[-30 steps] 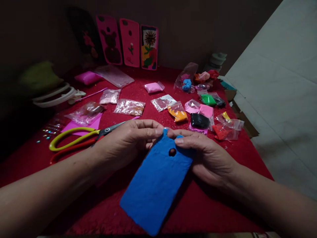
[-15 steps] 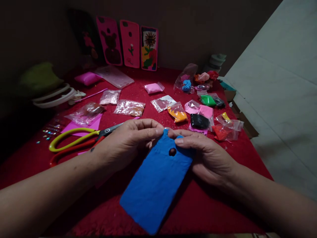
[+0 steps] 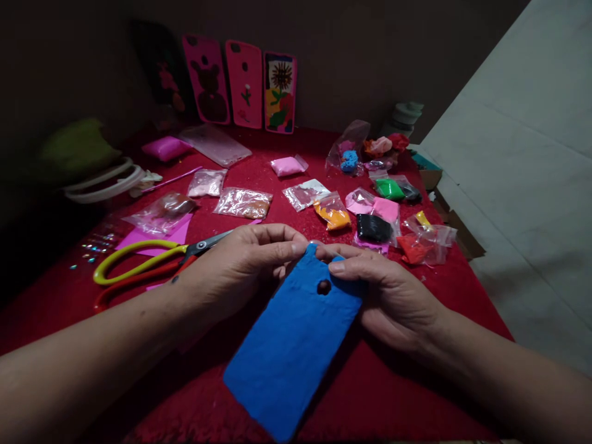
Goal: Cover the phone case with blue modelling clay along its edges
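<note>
A phone case [image 3: 291,345] covered in blue clay is tilted between my hands, its lower end toward me. It has a round hole near the top and a notch at the upper edge. My left hand [image 3: 245,259] pinches the top left corner between thumb and fingertips. On the right side my right hand [image 3: 393,290] grips the case, thumb on the blue face by the notch and the other fingers partly hidden behind. Beside my left wrist lie scissors [image 3: 139,262] with yellow and red handles, their blade tips hidden behind that hand.
Small bags of clay lie across the red cloth [image 3: 416,382], among them orange [image 3: 333,216], black [image 3: 374,228], green [image 3: 389,189] and red [image 3: 414,246]. Decorated phone cases [image 3: 245,86] lean against the back wall. A clear case [image 3: 217,147] lies flat at back left, near a white-rimmed container [image 3: 106,185].
The view has shifted very slightly. Both hands keep their hold on the blue case, which has barely moved.
</note>
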The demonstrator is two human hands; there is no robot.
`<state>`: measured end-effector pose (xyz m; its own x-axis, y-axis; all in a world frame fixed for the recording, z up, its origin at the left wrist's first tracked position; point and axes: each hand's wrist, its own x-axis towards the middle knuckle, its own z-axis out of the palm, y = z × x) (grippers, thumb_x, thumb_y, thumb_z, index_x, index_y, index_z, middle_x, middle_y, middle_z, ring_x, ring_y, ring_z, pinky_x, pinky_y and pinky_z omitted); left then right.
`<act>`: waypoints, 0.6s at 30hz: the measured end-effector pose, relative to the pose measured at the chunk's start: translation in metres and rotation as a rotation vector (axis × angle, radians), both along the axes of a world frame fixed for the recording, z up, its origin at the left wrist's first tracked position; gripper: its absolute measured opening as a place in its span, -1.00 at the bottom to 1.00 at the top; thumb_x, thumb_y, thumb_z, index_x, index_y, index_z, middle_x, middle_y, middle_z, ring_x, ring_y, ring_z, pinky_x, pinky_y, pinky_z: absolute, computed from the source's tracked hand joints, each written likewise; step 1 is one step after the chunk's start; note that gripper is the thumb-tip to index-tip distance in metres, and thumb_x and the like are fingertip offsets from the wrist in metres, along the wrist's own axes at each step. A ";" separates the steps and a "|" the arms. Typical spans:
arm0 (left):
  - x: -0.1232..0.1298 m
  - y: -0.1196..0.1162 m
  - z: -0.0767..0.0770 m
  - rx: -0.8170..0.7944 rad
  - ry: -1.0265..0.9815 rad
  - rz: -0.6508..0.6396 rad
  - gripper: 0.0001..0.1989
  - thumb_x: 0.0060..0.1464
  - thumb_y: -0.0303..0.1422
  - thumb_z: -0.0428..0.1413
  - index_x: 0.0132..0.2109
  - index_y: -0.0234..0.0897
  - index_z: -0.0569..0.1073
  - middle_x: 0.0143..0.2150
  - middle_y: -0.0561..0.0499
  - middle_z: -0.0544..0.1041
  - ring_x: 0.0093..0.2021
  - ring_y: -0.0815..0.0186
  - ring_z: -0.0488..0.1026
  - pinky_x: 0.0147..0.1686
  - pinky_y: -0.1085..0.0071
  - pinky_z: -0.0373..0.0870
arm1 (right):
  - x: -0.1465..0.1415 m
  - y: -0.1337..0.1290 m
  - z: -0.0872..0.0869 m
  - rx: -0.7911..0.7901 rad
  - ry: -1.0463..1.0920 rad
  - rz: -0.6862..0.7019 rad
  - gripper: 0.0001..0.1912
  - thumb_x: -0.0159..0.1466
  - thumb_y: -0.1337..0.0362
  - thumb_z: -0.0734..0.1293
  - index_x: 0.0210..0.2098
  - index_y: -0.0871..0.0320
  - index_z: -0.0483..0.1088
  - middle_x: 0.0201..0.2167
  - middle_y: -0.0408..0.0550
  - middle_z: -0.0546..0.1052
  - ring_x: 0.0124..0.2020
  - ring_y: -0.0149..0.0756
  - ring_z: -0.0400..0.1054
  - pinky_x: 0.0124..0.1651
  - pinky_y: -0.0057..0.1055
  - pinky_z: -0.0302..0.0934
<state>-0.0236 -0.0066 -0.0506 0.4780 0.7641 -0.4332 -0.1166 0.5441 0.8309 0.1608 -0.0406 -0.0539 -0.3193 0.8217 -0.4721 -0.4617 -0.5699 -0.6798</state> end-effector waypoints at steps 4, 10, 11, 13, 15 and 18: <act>0.000 -0.002 0.002 0.031 0.030 -0.010 -0.83 0.06 -0.24 0.28 -0.30 -0.25 0.55 -0.42 0.03 0.55 -0.46 0.39 0.37 -0.42 0.46 0.31 | 0.000 0.000 0.000 -0.016 0.003 0.013 -0.69 -0.09 0.39 0.52 -0.30 0.22 0.56 -0.38 -0.09 0.52 -0.37 -0.38 0.34 -0.09 -0.37 0.24; 0.000 0.000 0.003 0.016 -0.067 0.004 -0.85 -0.07 -0.27 0.36 -0.40 -0.21 0.58 -0.47 0.05 0.52 -0.43 0.36 0.36 -0.38 0.44 0.34 | 0.000 0.001 0.000 -0.016 0.003 0.021 -0.67 -0.09 0.38 0.51 -0.28 0.23 0.56 -0.36 -0.07 0.53 -0.33 -0.34 0.36 -0.10 -0.38 0.24; 0.000 0.001 0.003 0.006 -0.067 -0.002 -0.85 -0.05 -0.27 0.36 -0.39 -0.23 0.58 -0.48 0.06 0.51 -0.44 0.39 0.35 -0.38 0.46 0.33 | 0.000 0.000 0.000 -0.020 0.000 0.017 -0.67 -0.09 0.38 0.52 -0.29 0.23 0.55 -0.36 -0.07 0.53 -0.33 -0.33 0.37 -0.10 -0.38 0.24; 0.001 0.000 0.003 -0.008 -0.050 -0.003 -0.86 0.02 -0.29 0.31 -0.38 -0.26 0.57 -0.50 0.09 0.47 -0.46 0.44 0.34 -0.39 0.50 0.29 | 0.000 0.000 0.000 -0.025 -0.001 0.012 -0.67 -0.10 0.38 0.52 -0.29 0.23 0.56 -0.36 -0.07 0.53 -0.34 -0.34 0.36 -0.09 -0.37 0.25; 0.002 0.000 0.002 -0.005 -0.031 -0.009 -0.84 0.07 -0.29 0.28 -0.37 -0.29 0.55 -0.50 0.10 0.46 -0.49 0.47 0.33 -0.40 0.51 0.27 | 0.000 0.001 0.000 -0.025 -0.002 0.015 -0.67 -0.10 0.38 0.52 -0.29 0.22 0.55 -0.37 -0.08 0.52 -0.36 -0.36 0.34 -0.08 -0.35 0.25; 0.002 -0.001 0.002 0.007 0.004 -0.007 -0.82 0.05 -0.27 0.29 -0.35 -0.29 0.52 -0.49 0.08 0.48 -0.50 0.45 0.35 -0.43 0.51 0.26 | 0.000 0.001 -0.001 -0.024 -0.010 0.024 -0.67 -0.10 0.38 0.51 -0.29 0.23 0.55 -0.38 -0.09 0.51 -0.37 -0.37 0.33 -0.10 -0.37 0.25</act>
<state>-0.0218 -0.0077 -0.0486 0.4820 0.7635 -0.4298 -0.1094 0.5391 0.8351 0.1611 -0.0395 -0.0546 -0.3336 0.8024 -0.4949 -0.4410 -0.5968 -0.6703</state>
